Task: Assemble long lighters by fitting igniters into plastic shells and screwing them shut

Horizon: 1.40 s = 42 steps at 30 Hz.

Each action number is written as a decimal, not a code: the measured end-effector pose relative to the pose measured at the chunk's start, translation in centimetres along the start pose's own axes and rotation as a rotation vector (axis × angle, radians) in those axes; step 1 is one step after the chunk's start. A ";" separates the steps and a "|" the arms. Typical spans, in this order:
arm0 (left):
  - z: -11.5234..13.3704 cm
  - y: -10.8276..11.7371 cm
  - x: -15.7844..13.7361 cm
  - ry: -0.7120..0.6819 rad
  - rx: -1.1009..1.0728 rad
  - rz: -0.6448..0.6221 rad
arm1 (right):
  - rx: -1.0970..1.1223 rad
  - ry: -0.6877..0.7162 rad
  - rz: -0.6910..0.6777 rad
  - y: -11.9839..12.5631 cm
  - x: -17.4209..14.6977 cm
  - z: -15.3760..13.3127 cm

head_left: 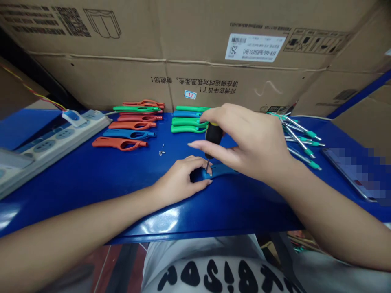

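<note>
My right hand is closed around a screwdriver with a black and yellow grip. The screwdriver stands nearly upright, its tip down on a blue plastic lighter handle lying on the table. My left hand grips the end of that lighter handle between thumb and fingers, close to the screwdriver tip. Part of the handle is hidden behind my right hand. A few small metal screws lie loose on the table, beyond my left hand.
Orange, green and blue lighter handles lie in a row at the left, with green and blue ones in the middle. Metal rods with green ends are piled right. A power strip, a phone and a cardboard box surround them.
</note>
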<state>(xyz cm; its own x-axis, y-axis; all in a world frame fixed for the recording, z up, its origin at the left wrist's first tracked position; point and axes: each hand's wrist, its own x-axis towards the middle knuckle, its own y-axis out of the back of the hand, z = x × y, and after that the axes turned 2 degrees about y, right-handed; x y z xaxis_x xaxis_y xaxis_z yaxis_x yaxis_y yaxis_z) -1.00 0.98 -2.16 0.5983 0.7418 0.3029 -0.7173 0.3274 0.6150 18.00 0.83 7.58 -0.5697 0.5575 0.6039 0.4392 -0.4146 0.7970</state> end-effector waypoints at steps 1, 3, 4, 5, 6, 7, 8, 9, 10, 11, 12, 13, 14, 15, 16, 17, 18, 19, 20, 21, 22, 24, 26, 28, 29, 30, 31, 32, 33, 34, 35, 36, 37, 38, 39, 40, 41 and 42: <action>0.0 0.0 0.0 -0.004 0.001 -0.001 | 0.023 0.000 0.005 0.0 0.1 0.0; 0.1 0.0 0.0 -0.005 -0.002 -0.004 | 0.093 0.007 0.006 0.0 0.2 0.1; 0.1 0.0 0.0 -0.003 -0.004 -0.005 | 0.123 0.009 0.007 0.0 0.2 0.2; 0.1 0.1 0.0 0.001 -0.007 -0.008 | 0.137 0.009 0.011 0.0 0.2 0.2; 0.1 0.1 0.0 0.004 -0.009 -0.010 | 0.131 0.003 0.019 0.0 0.2 0.3; 0.1 0.1 0.0 0.005 -0.010 -0.011 | 0.106 -0.008 0.035 -0.1 0.1 0.4; 0.1 0.0 0.0 0.002 -0.011 -0.013 | 0.073 -0.020 0.054 -0.2 0.0 0.4; 0.1 0.0 0.0 -0.002 -0.010 -0.014 | 0.041 -0.030 0.075 -0.4 -0.1 0.4; 0.1 0.0 0.0 -0.005 -0.007 -0.013 | 0.019 -0.039 0.097 -0.5 -0.2 0.4; 0.1 0.0 0.0 -0.008 -0.003 -0.009 | 0.012 -0.046 0.109 -0.6 -0.3 0.3; 0.1 0.0 0.0 -0.009 0.001 -0.006 | 0.026 -0.052 0.115 -0.6 -0.3 0.3; 0.1 0.0 0.0 -0.009 0.005 -0.005 | 0.059 -0.053 0.105 -0.6 -0.4 0.2; 0.1 0.1 0.0 -0.008 0.006 -0.005 | 0.103 -0.050 0.081 -0.5 -0.4 0.2; 0.1 0.1 0.0 -0.004 0.006 -0.008 | 0.150 -0.043 0.048 -0.4 -0.5 0.3; 0.2 0.1 0.0 -0.001 0.004 -0.012 | 0.193 -0.031 0.011 -0.3 -0.5 0.4; 0.2 0.1 0.0 0.001 0.003 -0.015 | 0.224 -0.015 -0.019 -0.3 -0.6 0.6; 0.2 0.2 0.0 0.002 0.001 -0.017 | 0.232 -0.005 -0.040 -0.2 -0.6 0.7; 0.1 0.2 0.0 0.003 -0.001 -0.018 | 0.216 0.001 -0.045 -0.2 -0.7 0.9; 0.1 0.2 0.0 0.002 -0.002 -0.018 | 0.178 0.004 -0.034 -0.3 -0.8 1.0; 0.1 0.1 0.0 0.001 -0.001 -0.017 | 0.130 0.006 -0.020 -0.3 -0.9 1.0; 0.1 0.1 0.0 0.000 0.001 -0.014 | 0.082 0.010 -0.007 -0.3 -0.9 1.0; 0.0 0.1 0.0 -0.007 0.008 -0.005 | 0.055 0.025 -0.019 -0.3 -0.9 0.9; 0.1 0.1 0.0 -0.012 0.018 -0.004 | 0.143 0.044 -0.069 -0.2 -0.9 0.7; 0.2 0.2 0.0 -0.008 0.019 -0.013 | 0.258 0.056 -0.108 -0.1 -0.8 0.7; 0.3 0.2 0.0 -0.002 0.017 -0.017 | 0.288 0.058 -0.109 -0.2 -0.8 0.8; 0.3 0.2 0.0 0.004 0.013 -0.020 | 0.287 0.054 -0.097 -0.3 -0.9 0.9; 0.3 0.2 0.1 0.007 0.009 -0.020 | 0.261 0.045 -0.072 -0.4 -0.9 1.1; 0.3 0.2 0.1 0.007 0.005 -0.020 | 0.219 0.034 -0.039 -0.5 -0.9 1.2; 0.3 0.2 0.1 0.005 0.004 -0.018 | 0.177 0.023 -0.003 -0.7 -1.0 1.4; 0.2 0.2 0.1 0.001 0.003 -0.015 | 0.153 0.018 0.024 -0.7 -1.0 1.5; 0.2 0.2 0.1 -0.004 0.004 -0.013 | 0.160 0.023 0.030 -0.8 -1.0 1.5; 0.2 0.2 0.1 -0.008 0.004 -0.012 | 0.202 0.036 0.015 -0.7 -0.9 1.6; 0.2 0.2 0.1 -0.010 0.004 -0.012 | 0.270 0.051 -0.021 -0.6 -0.9 1.6; 0.2 0.2 0.1 -0.010 0.004 -0.015 | 0.343 0.062 -0.066 -0.5 -0.8 1.5; 0.2 0.2 0.1 -0.008 0.003 -0.019 | 0.405 0.067 -0.106 -0.4 -0.8 1.5; 0.2 0.2 0.1 -0.005 0.002 -0.023 | 0.439 0.068 -0.126 -0.3 -0.8 1.5; 0.3 0.2 0.1 -0.002 0.002 -0.025 | 0.436 0.067 -0.121 -0.3 -0.7 1.5; 0.3 0.3 0.1 0.000 0.001 -0.026 | 0.398 0.062 -0.095 -0.3 -0.7 1.5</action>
<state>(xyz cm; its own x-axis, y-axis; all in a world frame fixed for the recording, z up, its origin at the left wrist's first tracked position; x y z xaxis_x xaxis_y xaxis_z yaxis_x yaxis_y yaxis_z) -1.02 0.93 -1.73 0.6167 0.7330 0.2870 -0.7013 0.3459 0.6234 19.35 1.65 6.86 -0.6559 0.5302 0.5373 0.6104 -0.0462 0.7908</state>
